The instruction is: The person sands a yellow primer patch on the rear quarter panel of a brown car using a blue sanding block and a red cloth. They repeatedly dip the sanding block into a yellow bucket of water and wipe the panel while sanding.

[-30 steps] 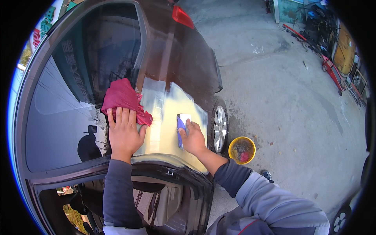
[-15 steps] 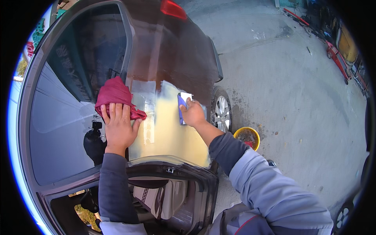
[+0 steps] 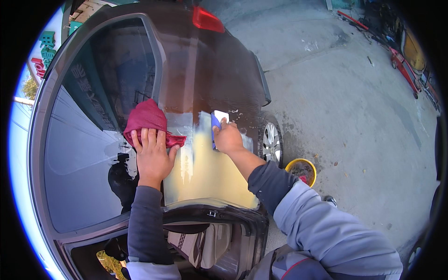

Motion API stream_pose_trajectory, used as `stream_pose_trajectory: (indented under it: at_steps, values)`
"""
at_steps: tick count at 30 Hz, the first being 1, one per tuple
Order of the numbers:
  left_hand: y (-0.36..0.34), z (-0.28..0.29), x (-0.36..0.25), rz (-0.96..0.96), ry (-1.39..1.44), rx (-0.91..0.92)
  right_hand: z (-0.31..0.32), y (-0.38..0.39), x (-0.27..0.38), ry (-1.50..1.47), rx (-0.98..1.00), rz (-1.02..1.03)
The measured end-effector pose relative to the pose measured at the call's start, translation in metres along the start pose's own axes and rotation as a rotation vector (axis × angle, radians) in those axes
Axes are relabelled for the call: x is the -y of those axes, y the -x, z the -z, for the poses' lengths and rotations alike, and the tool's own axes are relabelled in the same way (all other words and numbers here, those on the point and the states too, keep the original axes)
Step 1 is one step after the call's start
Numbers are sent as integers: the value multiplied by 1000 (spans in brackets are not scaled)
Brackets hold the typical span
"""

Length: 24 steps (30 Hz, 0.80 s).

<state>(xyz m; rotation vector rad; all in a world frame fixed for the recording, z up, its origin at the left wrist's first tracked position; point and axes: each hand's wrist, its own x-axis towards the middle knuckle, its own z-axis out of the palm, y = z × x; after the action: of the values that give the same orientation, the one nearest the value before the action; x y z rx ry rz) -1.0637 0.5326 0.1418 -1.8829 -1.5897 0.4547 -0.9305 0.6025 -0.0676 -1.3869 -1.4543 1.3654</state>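
A dark brown car's rear side panel (image 3: 224, 74) carries a large patch of pale yellow filler (image 3: 212, 172) with grey-white edges. My right hand (image 3: 227, 139) grips a blue and white sanding block (image 3: 215, 133), pressed flat on the patch's upper part. Wet droplets show on the brown paint just beyond it. To the left, my left hand (image 3: 154, 158) presses a bunched dark red cloth (image 3: 147, 120) against the edge of the side window (image 3: 88, 154), fingers over its near side. One cloth corner touches the patch, and wet streaks run below it.
Below the patch is an open door frame (image 3: 212, 213) with a beige seat (image 3: 217, 242) inside. A yellow-rimmed bucket (image 3: 313, 172) stands on the concrete floor near the rear wheel (image 3: 271, 142). A red floor jack (image 3: 405, 70) lies at far right.
The view has shifted, so the car sits lower and further right. My right hand has slid the block toward the car's rear. Droplets now show beyond it. The left hand stays on the cloth.
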Motion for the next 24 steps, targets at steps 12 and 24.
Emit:
stream_pose_trajectory:
  at_steps: [12, 24]
  values:
    - [1, 3, -2, -24, 31, -57, 14, 8, 26, 41, 38, 18]
    - [1, -2, -2, -15, -29, -77, 2, 20, 9, 181, 35, 97]
